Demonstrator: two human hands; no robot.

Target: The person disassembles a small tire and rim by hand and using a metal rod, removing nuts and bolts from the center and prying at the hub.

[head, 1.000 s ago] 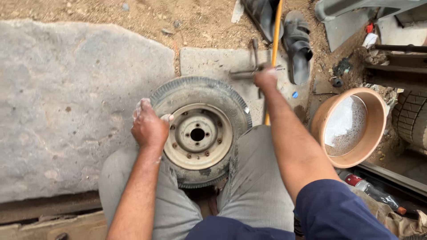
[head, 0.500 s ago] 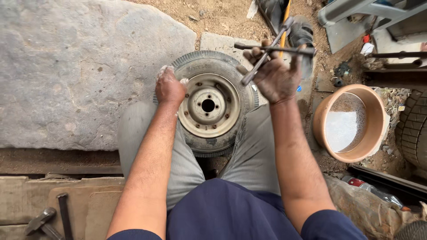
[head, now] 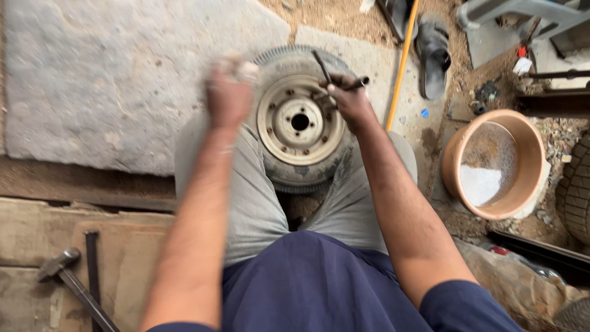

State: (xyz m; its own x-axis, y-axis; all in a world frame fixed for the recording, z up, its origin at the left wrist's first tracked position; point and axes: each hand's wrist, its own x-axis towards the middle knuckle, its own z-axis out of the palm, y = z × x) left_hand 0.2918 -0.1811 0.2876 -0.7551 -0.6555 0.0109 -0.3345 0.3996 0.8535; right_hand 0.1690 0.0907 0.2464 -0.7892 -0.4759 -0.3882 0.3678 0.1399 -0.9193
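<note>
At the far left, a steel-headed hammer with a dark handle [head: 64, 270] lies on worn wooden boards, within arm's reach but out of the way. Beyond it a broad grey stone slab [head: 110, 80] covers the ground. The left hand [head: 228, 92] rests on the upper left edge of the small black rubber tyre on its rusty cream steel rim [head: 300, 122]; its fingers look curled over the tread, though blur hides how tightly, and the grip seems meant to steady the wheel. The wheel sits wedged between the person's grey-trousered knees, which brace it upright-facing. The right hand [head: 351, 101] has its fingers closed around a dark metal cross-shaped wrench [head: 329, 79], held at the rim's upper right. Farther right lie a yellow pole [head: 401, 67], a black sandal [head: 434, 58] and a terracotta-coloured round basin [head: 491, 203] holding white powder.
</note>
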